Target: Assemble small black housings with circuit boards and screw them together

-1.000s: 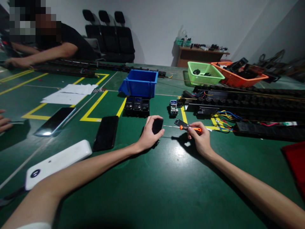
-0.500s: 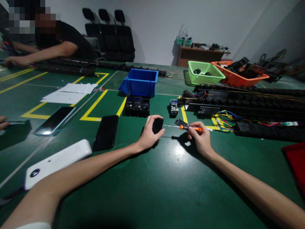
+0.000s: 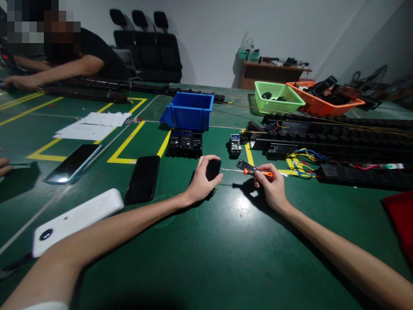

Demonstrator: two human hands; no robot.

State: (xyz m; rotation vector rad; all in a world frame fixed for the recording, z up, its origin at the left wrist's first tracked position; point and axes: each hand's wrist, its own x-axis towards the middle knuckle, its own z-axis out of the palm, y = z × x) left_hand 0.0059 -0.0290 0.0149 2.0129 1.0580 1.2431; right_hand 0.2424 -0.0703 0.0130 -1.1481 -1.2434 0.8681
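From the left, we see a white device [image 3: 79,221] and a black phone [image 3: 143,179] lying on the green tabletop [image 3: 206,258]. Our left hand [image 3: 200,181] is curled around a black casing [image 3: 214,170]. Toward its right side points the shaft of an orange-handled screwdriver [image 3: 246,172], pinched in our right hand [image 3: 272,186] beside a black plate [image 3: 244,164]. Both hands keep their pose of a second ago, so the work seems to stand at the same point.
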